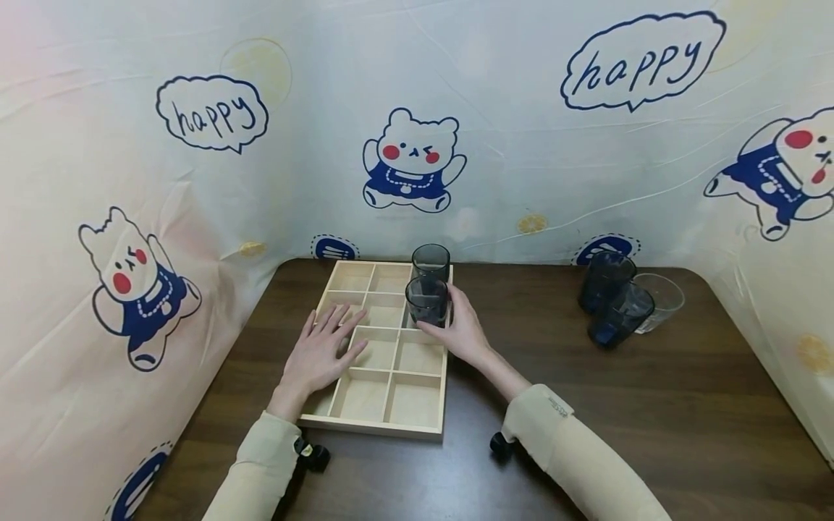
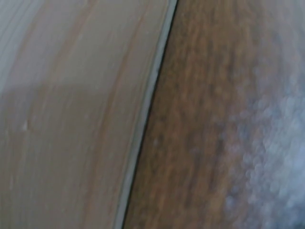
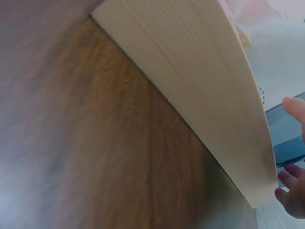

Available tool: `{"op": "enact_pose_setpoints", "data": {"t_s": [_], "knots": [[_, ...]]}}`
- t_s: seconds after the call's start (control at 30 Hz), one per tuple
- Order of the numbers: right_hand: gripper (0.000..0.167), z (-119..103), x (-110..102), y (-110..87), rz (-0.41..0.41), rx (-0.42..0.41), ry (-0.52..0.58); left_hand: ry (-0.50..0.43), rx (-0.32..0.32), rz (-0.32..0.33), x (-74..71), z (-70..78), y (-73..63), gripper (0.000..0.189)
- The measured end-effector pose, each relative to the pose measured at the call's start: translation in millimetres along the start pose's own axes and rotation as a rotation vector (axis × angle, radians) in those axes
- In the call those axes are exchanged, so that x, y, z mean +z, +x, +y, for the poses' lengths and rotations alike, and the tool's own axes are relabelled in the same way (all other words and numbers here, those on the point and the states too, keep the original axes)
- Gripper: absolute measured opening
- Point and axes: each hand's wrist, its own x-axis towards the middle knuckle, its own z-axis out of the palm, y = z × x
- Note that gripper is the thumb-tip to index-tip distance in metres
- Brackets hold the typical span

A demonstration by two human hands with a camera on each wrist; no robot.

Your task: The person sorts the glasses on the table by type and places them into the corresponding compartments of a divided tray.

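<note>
A pale wooden divided tray (image 1: 417,436) lies on the table, split into several square compartments. My right hand (image 1: 465,329) grips a dark tinted glass (image 1: 426,302) at the tray's right column, second compartment from the back. In the right wrist view, the thumb and fingers (image 3: 294,191) show around the bluish glass (image 3: 286,131), above the tray's side wall (image 3: 190,90). Just behind it, a second dark glass (image 1: 431,259) stands in the back right compartment. My left hand (image 1: 317,358) rests with spread fingers on the tray's left side, covering some compartments.
At the right back of the brown table (image 1: 554,347) stand two more dark glasses, one farther back (image 1: 607,278) and one nearer (image 1: 622,315), beside a clear glass (image 1: 666,300). A printed cloth (image 1: 508,145) hangs behind the table and along its sides.
</note>
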Motion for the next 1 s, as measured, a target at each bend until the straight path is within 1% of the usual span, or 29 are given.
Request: {"op": "enact_pose_setpoints", "data": {"t_s": [0.1, 0.17, 0.2, 0.4, 0.53, 0.67, 0.87, 1.0], "knots": [[0.097, 4.0, -11.9, -16.1, -0.016, -0.034, -0.036, -0.005, 0.002, -0.002, -0.1, -0.3, -0.2, 0.072], [0.097, 7.1, -22.2, -27.9, -0.028, -0.044, -0.066, -0.004, 0.003, 0.001, -0.4, -0.9, -0.3, 0.072], [0.094, -1.8, -29.7, -35.4, -0.037, -0.021, -0.09, -0.004, 0.003, 0.002, -0.4, -1.2, -0.4, 0.072], [0.09, 5.4, -66.7, -65.3, -0.051, 0.034, -0.173, -0.003, 0.002, 0.007, -0.3, -1.9, 0.0, 0.072], [0.09, 12.0, -88.7, -80.9, -0.027, 0.04, -0.207, -0.008, 0.003, 0.007, -0.2, -0.8, 0.0, 0.072], [0.089, 17.2, -107.6, -95.5, 0.006, 0.038, -0.205, -0.016, 0.003, 0.004, -0.3, 0.9, 0.0, 0.071], [0.088, 24.5, -128.9, -114.1, 0.037, 0.08, -0.218, -0.011, -0.004, -0.005, 0.0, 0.6, -0.2, 0.071], [0.088, 27.7, -140.0, -124.3, 0.073, 0.109, -0.227, -0.011, -0.003, -0.002, -0.1, 0.6, -0.6, 0.071]]}}
